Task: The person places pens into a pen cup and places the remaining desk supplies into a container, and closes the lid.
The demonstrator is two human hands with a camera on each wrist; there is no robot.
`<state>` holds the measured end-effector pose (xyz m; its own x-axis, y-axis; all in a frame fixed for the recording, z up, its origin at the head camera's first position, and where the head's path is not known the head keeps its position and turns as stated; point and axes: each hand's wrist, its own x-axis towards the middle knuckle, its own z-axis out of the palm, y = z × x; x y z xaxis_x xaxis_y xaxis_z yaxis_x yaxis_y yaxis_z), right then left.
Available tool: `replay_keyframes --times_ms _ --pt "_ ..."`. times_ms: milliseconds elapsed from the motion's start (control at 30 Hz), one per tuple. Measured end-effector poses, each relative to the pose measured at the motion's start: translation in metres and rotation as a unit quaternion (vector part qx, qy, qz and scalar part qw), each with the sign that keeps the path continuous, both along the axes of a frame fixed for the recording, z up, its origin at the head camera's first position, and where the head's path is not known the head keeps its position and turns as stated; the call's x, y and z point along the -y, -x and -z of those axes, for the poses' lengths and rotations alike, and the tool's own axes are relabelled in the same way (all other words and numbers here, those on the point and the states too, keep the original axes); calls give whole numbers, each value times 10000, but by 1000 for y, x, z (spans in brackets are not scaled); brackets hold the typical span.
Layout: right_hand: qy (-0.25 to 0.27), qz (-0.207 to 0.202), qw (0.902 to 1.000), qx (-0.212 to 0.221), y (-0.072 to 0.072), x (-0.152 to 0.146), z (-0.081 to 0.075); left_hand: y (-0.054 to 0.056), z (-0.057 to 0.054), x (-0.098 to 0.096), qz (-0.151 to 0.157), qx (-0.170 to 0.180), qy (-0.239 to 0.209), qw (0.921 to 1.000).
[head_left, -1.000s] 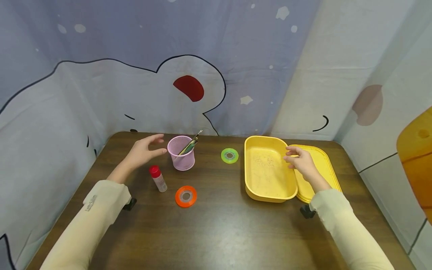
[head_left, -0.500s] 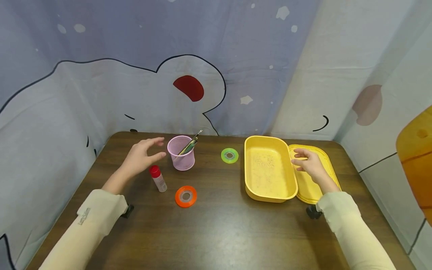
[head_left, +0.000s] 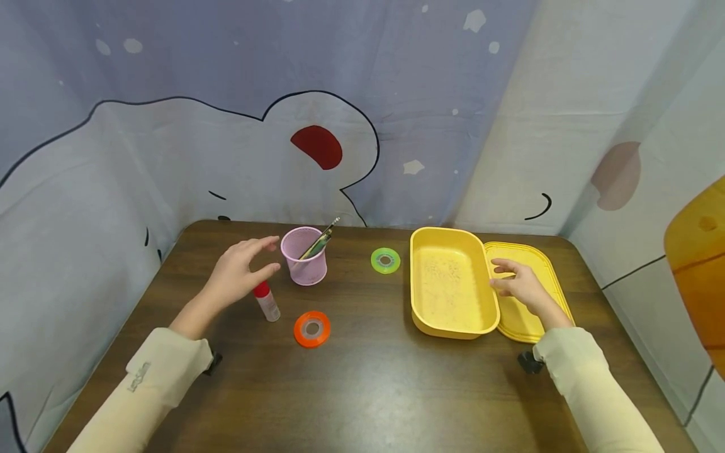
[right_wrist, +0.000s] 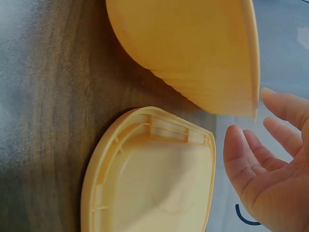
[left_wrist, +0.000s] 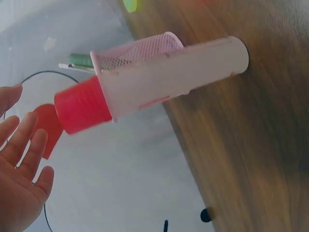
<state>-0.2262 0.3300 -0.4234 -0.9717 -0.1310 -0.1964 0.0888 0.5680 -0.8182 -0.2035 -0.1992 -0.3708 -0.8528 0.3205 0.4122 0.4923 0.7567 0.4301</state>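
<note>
My left hand (head_left: 233,272) hovers with spread, relaxed fingers just left of a pink mesh pencil cup (head_left: 308,269) holding several thin pens or pencils (head_left: 318,244). Below its thumb stands a white bottle (head_left: 269,307) with a red cap (left_wrist: 83,105), partly covered by the hand in the head view. Over on the right, my right hand (head_left: 523,289) is above a yellow lid (head_left: 546,270), fingers loosely bent and holding nothing. Its fingertips are close to the rim of an open yellow box (right_wrist: 207,58). The lid lies beside the box, its ribbed underside (right_wrist: 154,179) facing up.
An orange disc-shaped roll (head_left: 312,329) lies on the brown table (head_left: 362,390) in front of the cup. A green one (head_left: 386,260) lies between cup and box. A printed curtain (head_left: 419,126) hangs behind and beside the table.
My left hand has sunk slightly toward me and now overlaps the bottle's red cap. My right hand has shifted right and a little nearer, from the box's rim to over the lid.
</note>
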Motion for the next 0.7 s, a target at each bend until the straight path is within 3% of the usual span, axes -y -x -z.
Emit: replay_keyframes --times_ms 300,700 --pt "13 -61 10000 22 -3 1 3 -12 6 -12 227 -325 -67 9992" --pt "89 61 9999 62 -5 2 5 -25 20 -22 569 -240 -306 9976"
